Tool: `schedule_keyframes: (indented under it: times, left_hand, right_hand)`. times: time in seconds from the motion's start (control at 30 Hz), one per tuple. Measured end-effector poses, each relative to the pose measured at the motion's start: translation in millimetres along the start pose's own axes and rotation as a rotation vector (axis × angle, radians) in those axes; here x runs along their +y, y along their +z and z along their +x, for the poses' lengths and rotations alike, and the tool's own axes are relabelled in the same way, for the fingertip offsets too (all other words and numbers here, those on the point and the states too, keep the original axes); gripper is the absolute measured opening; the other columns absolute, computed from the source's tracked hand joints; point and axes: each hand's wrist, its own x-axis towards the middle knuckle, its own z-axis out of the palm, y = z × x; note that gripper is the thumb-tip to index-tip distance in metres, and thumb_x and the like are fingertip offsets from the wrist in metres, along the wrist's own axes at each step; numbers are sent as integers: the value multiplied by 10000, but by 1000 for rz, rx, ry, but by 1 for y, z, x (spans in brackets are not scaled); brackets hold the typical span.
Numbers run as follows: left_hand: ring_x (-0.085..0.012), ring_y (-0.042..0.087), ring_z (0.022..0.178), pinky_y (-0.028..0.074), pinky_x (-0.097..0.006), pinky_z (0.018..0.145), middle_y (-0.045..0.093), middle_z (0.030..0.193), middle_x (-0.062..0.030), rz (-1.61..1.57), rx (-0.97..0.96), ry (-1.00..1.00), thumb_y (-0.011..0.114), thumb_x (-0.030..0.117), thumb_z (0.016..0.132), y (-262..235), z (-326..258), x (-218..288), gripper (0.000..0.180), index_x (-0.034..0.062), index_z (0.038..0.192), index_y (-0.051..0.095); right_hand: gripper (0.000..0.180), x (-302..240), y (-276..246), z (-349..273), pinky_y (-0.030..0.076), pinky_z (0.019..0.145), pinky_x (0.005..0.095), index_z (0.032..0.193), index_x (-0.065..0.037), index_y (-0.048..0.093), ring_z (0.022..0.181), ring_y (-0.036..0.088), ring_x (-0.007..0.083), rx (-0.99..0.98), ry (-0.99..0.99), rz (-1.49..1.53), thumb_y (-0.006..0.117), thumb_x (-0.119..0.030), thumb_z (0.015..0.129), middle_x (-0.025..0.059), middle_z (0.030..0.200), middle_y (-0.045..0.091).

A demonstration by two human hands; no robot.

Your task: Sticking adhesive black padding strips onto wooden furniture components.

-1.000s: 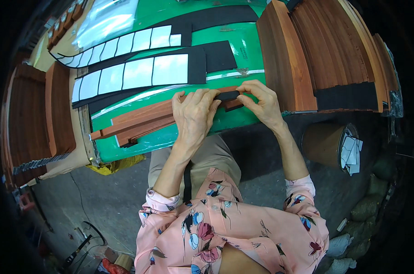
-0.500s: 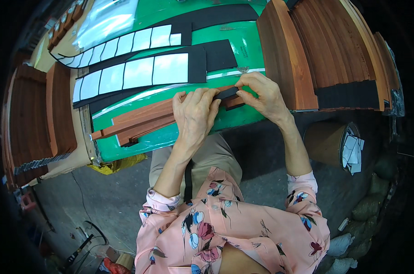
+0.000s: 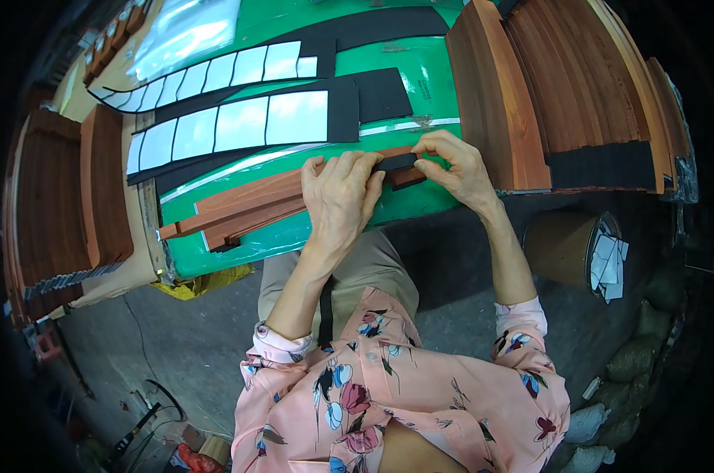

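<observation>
A reddish-brown wooden strip [image 3: 239, 211] lies slantwise across the green tabletop [image 3: 416, 79], on top of other brown pieces. My left hand [image 3: 337, 193] is closed over this strip, its fingers and thumb curled near the right end. A short black foam pad [image 3: 396, 162] sits on the strip's right end, between my two hands. With thumb and index finger, my right hand [image 3: 458, 169] pinches the pad's right end. Beyond my hands lies a black foam sheet [image 3: 343, 114] carrying a row of white backing-paper squares [image 3: 243, 122].
A second black sheet with white squares [image 3: 247, 67] lies farther back. Tall stacks of brown wooden boards stand at right [image 3: 574, 79] and left [image 3: 53, 197]. Below the right edge is a brown bin [image 3: 558, 244] with white paper scraps [image 3: 608, 256]. A yellow bag [image 3: 203, 282] shows under the table.
My right hand has shifted slightly right and down with the end of the black foam pad, which now lies flatter on the strip. My left hand keeps its grip, almost unmoved.
</observation>
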Motion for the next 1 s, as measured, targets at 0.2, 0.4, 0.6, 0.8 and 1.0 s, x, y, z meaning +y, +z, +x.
schedule_keyframes:
  times: [0.2,0.4,0.6,0.8,1.0]
  left_hand:
    - [-200,590,809,358,-390,833,628,886,-37,-11,5,2,675,132,763,0,-2,1,192,85,946,640]
    - [-200,593,805,358,-394,836,629,887,-37,-4,8,10,677,131,757,1,-3,0,202,88,951,639]
    - [-197,594,796,364,-396,835,626,887,-38,32,19,25,677,131,754,3,-4,-1,209,95,956,634]
    - [-200,590,783,370,-393,828,618,889,-37,47,36,48,684,125,739,5,-2,-1,224,94,953,624]
    - [-165,575,741,378,-354,736,607,859,-8,118,57,97,686,97,710,7,-3,0,274,120,977,630]
  right_hand:
    - [190,-1,0,-3,488,712,302,933,-4,598,803,600,191,-17,24,25,657,-108,785,88,904,595]
    - [191,-2,-1,-5,490,706,303,937,-3,600,791,601,181,-14,25,46,656,-110,789,90,909,596]
    - [183,-1,3,-4,499,705,293,930,-4,606,792,613,178,-2,32,20,662,-95,782,91,933,605]
    - [168,-3,4,-5,494,691,276,926,7,613,820,606,159,33,82,95,655,-58,777,75,929,611]
    - [164,5,10,-10,497,771,283,965,9,605,880,600,158,25,104,154,622,-45,811,85,1004,596]
